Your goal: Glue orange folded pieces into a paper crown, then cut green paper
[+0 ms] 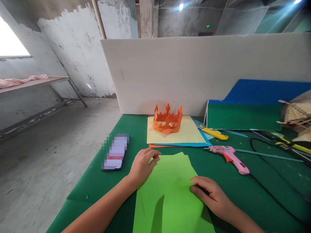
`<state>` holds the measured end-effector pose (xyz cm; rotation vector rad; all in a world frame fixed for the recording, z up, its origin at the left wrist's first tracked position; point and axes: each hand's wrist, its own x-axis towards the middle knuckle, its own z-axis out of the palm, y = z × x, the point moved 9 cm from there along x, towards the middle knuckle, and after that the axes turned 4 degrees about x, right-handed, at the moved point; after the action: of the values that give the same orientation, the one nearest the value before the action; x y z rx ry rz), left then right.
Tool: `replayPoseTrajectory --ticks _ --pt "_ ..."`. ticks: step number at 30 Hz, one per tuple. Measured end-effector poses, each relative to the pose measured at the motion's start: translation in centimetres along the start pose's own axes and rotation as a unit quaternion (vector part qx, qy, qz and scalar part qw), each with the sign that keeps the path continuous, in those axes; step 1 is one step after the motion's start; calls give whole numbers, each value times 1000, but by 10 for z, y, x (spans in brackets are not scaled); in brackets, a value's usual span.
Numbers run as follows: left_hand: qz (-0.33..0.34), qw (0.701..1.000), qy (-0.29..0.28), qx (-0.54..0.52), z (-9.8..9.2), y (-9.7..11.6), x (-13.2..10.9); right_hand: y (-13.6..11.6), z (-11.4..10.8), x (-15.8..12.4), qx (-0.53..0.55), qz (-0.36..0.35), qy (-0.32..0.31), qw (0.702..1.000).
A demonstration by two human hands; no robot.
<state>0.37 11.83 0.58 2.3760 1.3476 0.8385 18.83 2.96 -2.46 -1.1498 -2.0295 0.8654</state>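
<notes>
Bright green paper sheets [179, 207] lie in front of me on the dark green table, overlapping and slightly out of line. My left hand [145, 164] pinches the far left corner of the green paper between thumb and fingers. At the right edge, my right hand [210, 195] is closed on the paper, thumb below and fingers on top. Beyond them an orange folded-paper crown [167, 124] stands upright on a stack of coloured paper [155, 137] with a pale yellow sheet uppermost.
A phone [116, 152] lies left of the paper. To the right are a pink glue gun [229, 158] with a black cord and a yellow utility knife [215, 133]. A white board [170, 71] stands along the back, with a green panel [243, 116] leaning at right.
</notes>
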Motion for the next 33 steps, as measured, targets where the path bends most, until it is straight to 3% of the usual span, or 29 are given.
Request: replayPoseTrajectory --ticks 5,12,17,19,22,25,27,29,33 --pt "-64 993 21 -96 -9 -11 0 -34 -2 5 -116 -158 -18 980" --pt "-126 973 62 -184 -18 -21 3 -58 -18 15 -142 -255 12 956" --pt "-134 953 99 -253 -67 -16 -6 -49 -11 17 -116 -245 16 963" --pt "-189 927 166 -278 -97 -32 -18 -43 -5 17 -115 -236 5 965" --pt "-209 904 269 -260 -131 -49 -35 -48 -3 16 -119 -268 13 956" --pt "-150 940 218 -218 -115 -40 -28 -62 -8 13 -135 -322 43 936" --pt "-127 969 92 -192 -74 -28 -15 -67 -14 13 -132 -334 58 932" --pt "-104 975 -22 -193 -30 -14 -2 -67 -23 13 -106 -327 71 936" --pt "-91 970 -121 -190 26 6 30 -58 -45 14 -19 -294 127 947"
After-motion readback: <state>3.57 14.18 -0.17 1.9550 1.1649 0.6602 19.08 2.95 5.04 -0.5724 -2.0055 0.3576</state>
